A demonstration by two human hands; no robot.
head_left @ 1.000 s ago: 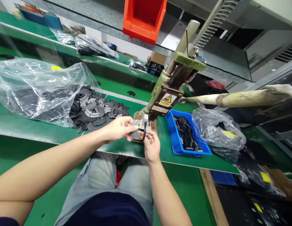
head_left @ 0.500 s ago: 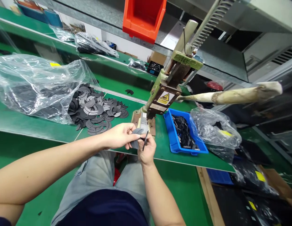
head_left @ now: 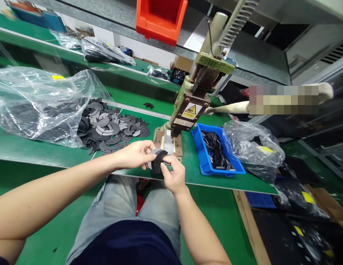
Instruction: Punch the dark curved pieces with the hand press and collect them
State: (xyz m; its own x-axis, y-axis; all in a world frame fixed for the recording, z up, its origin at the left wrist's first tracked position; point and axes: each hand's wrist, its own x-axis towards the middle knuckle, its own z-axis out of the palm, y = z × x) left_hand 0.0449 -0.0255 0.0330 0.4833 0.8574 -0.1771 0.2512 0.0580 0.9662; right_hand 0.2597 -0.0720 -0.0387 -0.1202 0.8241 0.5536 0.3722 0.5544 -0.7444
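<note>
My left hand (head_left: 140,153) is closed on grey curved plastic pieces (head_left: 153,152), pinched between thumb and fingers. In front of them shows a black curved piece (head_left: 159,161), gripped at its right side by my right hand (head_left: 174,172). Both hands are close together over the bench's front edge, just before the base of a hand press (head_left: 168,145). Fingers partly hide the pieces, so how they join I cannot tell. A heap of similar dark curved pieces (head_left: 109,129) lies left of the press.
A clear plastic bag (head_left: 46,106) spills curved pieces at the left. Right of the press stands a blue bin (head_left: 203,162) of small black parts, with another plastic bag (head_left: 243,147) beside it. The press's lever (head_left: 232,108) juts right. An orange bin (head_left: 160,36) hangs above.
The black piece, edge-on in my right hand before, now faces me broadside against the grey pieces. My right hand has turned over it; my left hand has shifted slightly left.
</note>
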